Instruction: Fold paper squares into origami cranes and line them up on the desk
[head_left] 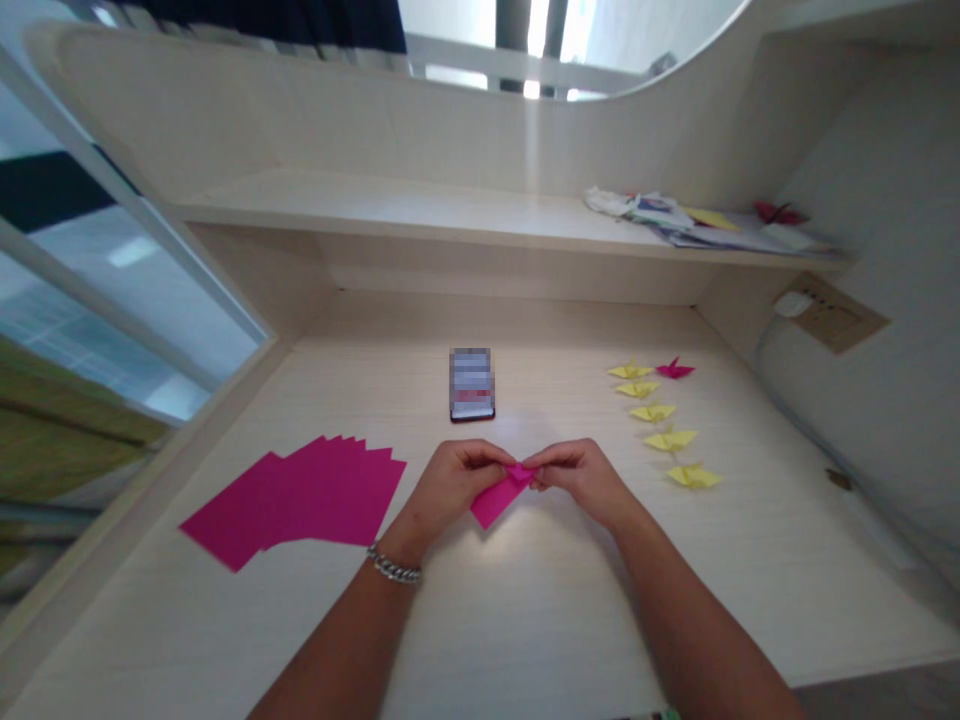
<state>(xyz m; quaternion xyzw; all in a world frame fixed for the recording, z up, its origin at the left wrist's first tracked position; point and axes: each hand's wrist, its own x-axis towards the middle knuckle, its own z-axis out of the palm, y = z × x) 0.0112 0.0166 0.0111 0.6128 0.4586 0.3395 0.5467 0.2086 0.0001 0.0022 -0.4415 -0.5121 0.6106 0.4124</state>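
Note:
My left hand point(452, 480) and my right hand point(580, 478) meet over the middle of the desk, both pinching a partly folded magenta paper point(496, 497) between fingertips. The paper's free corner points down and left toward me. A fanned stack of magenta sheets point(300, 495) lies flat to the left of my left hand. Right of my right hand runs a row of folded yellow paper cranes point(670, 439), with one magenta paper crane point(675, 370) at its far end.
A phone point(472, 385) lies on the pale wooden desk point(525, 610) just beyond my hands. A shelf point(390, 208) above carries papers and a red folded figure point(780, 213) at the right. A wall socket point(829, 312) is at the right, a window at the left.

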